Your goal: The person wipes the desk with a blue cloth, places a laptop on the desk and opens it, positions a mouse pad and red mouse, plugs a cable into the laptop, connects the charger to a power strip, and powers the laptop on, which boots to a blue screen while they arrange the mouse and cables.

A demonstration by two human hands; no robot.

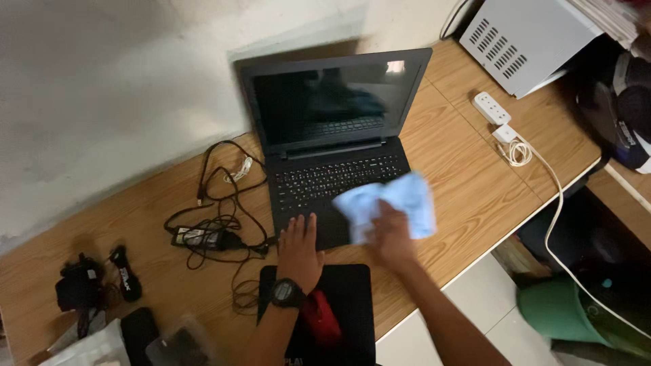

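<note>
- Now, my right hand [392, 234] is clenched on a light blue cloth [393, 203]; the cloth spreads out from under the fingers, up and to both sides.
- Cloth lies on the right front corner of the laptop [332, 135], covering part of the keys and palm rest. Its right edge hangs past the laptop side, over the desk [461, 183].
- Hand and cloth are blurred, so I cannot make out single fingers.
- My left hand [300, 247] lies flat and released, fingers spread, on the laptop's front edge near the touchpad. It grasps nothing. A black watch [287, 293] sits on that wrist.
- Left hand is just beside the cloth, apart from it.
- Laptop is open, screen dark, lid tilted back toward the wall.
- A black pad [352, 298] lies on the desk in front of the laptop, under my wrists; a red mouse [321, 317] rests on it, partly under the left forearm.
- Left of the laptop: a black charger [200, 236] with tangled cable, touching the desk.
- Far left: small black items, too dim to name.
- Right rear: a white power strip [491, 107], with a white cable [553, 183] running off the desk edge, and a white vented box [522, 41] behind.
</note>
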